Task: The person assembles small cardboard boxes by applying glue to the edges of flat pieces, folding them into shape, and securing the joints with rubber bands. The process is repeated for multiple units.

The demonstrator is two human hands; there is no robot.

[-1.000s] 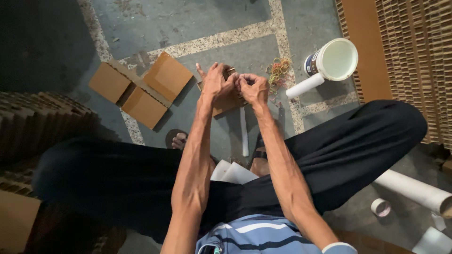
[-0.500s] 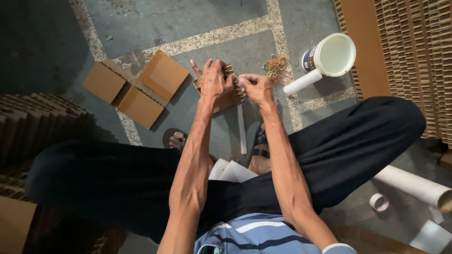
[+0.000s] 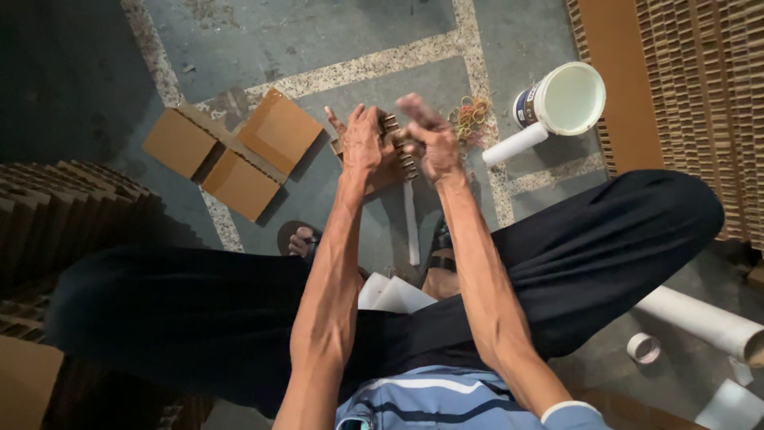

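A: What are we holding up in front of us?

B: We are gripping a small stack of corrugated cardboard pieces (image 3: 395,147) between both hands. Our left hand (image 3: 362,147) is wrapping its fingers closed around the stack's near side, probably to keep the pieces squared together.

A: And our right hand (image 3: 428,142)?

B: It is pinching at the stack's other edge with the fingers curled in; whether it is also holding a band we cannot tell, since the fingers are hiding that.

A: Where is the stack sitting relative to the white tub (image 3: 563,99)?

B: It is hanging in the air to the left of the tub, above the floor. The heap of rubber bands (image 3: 471,118) is lying between the stack and the tub, just beside our right hand, likely kept there for easy reach.

A: Anything farther off?

B: Well to the left of the tub, three flat brown cardboard squares (image 3: 231,151) are lying on the floor. A white tube (image 3: 516,144) is leaning right against the tub.
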